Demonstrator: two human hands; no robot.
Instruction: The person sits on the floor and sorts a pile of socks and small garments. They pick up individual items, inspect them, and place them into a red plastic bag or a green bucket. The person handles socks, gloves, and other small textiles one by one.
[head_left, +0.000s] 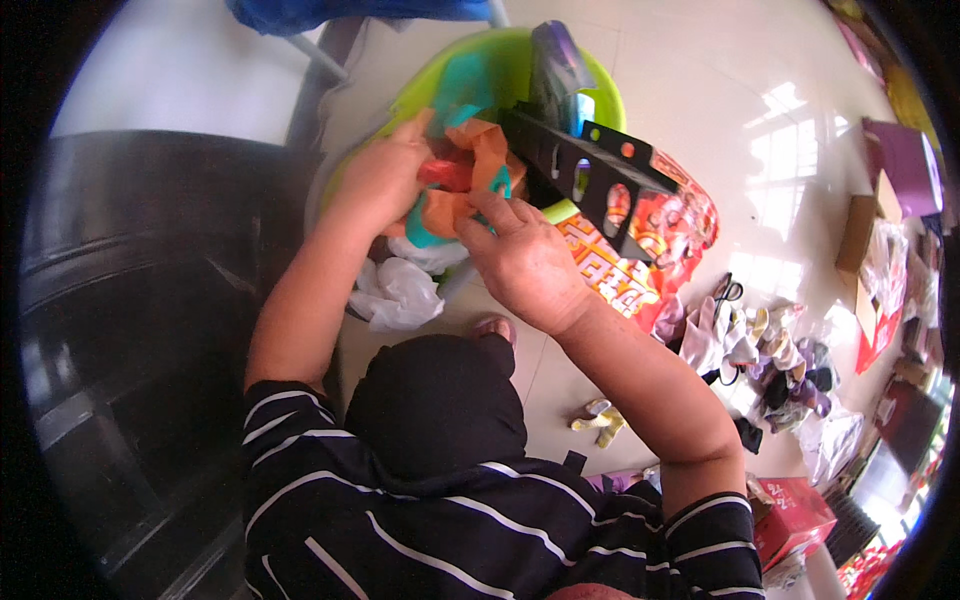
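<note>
A crumpled orange and teal sheet or bag (480, 142) lies over a lime-green plastic tub (607, 86), with something red (448, 175) in its folds. My right hand (525, 251) pinches its near edge between thumb and fingers. At the left side of the same material is my left hand (386, 180), index finger stretched out; its other fingertips are partly hidden, so its grip is unclear. A black cardboard piece with cut-out holes (600, 180) leans over the tub's right side. Below my hands hangs a white plastic bag (401, 292).
A red printed bag (660, 247) stands right of the tub. Gloves and cloths (780, 352) lie heaped on the tiled floor, with a yellowish glove (602, 421) nearer me. An open cardboard box (859, 240) and a red box (795, 517) are farther right. A dark glossy surface (150, 337) borders my left.
</note>
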